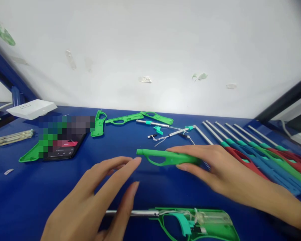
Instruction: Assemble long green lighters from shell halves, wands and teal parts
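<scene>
My right hand [215, 167] pinches a green lighter casing half [178, 158] by its handle end, holding it above the table, nozzle end to the left. My left hand [97, 187] is empty, thumb and fingers apart, just left of that casing's narrow tip. Below, near the front edge of view, lies another green casing half [227, 231] with its inside facing up. In it sit a clear fuel tank [212, 217], a teal trigger [183, 223] and white wires. A metal tube [145, 213] runs left from it, partly behind my left hand.
Several assembled long lighters [271, 154] in red, blue and green lie at right. Behind are green casing halves [99, 125], wired metal tubes [153, 124] and a loose teal trigger [158, 130]. At left are a phone [65, 152], clear tanks [15, 137] and a white box [31, 108].
</scene>
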Demonstrator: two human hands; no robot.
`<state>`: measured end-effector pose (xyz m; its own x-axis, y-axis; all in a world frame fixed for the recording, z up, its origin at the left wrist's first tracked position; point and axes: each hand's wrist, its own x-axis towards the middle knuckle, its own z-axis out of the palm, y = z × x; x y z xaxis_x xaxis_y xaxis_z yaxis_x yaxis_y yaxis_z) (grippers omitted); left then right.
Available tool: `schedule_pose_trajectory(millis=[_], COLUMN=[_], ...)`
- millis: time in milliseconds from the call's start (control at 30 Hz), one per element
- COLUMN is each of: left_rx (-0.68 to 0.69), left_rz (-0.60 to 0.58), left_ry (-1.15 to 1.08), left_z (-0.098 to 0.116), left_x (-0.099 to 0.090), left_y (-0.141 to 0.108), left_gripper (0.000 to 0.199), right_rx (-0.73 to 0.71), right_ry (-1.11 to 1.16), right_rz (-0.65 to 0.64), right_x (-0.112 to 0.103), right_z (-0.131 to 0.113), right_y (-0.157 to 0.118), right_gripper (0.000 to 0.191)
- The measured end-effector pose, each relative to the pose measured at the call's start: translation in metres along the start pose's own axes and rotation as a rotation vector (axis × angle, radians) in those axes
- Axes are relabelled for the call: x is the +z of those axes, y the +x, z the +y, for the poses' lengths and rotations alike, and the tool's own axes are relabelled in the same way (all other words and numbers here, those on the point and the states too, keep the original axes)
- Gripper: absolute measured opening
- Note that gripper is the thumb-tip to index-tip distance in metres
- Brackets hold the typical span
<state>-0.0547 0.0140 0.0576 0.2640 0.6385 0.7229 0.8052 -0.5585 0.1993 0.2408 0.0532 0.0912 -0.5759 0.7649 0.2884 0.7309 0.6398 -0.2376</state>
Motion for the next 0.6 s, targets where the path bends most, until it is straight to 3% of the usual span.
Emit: schedule_pose_trajectory(millis=[100, 267, 333, 433, 600], left_rx=[0.047, 0.089, 0.083, 0.095, 0.132], left_rz=[0.0, -0.109, -0.131, -0.151, -0.208], left_ry=[0.005, -0.137, -0.146, -0.158, -0.181], left_z=[0.003, 0.015, 0.021, 0.029, 0.03], left_x=[0.002, 0.001, 0.001, 0.003, 0.006], left_y=[-0.005, -0.003, 0.006, 0.018, 0.014], left_gripper=[0.044, 0.031, 0.028, 0.027, 0.023], right_rx=[0.054, 0.18, 0.217, 0.167, 0.042], right_ry=[0.064, 0.031, 0.031, 0.06, -0.041], right_rz=[0.006, -0.11, -0.077, -0.063, 0.077], right_x=[-0.01, -0.015, -0.015, -0.014, -0.002], right_z=[-0.011, -0.023, -0.026, -0.028, -0.032], right_y=[-0.022, -0.067, -0.073, -0.073, -0.082], right_gripper=[0.034, 0.055, 0.047, 0.032, 0.045])
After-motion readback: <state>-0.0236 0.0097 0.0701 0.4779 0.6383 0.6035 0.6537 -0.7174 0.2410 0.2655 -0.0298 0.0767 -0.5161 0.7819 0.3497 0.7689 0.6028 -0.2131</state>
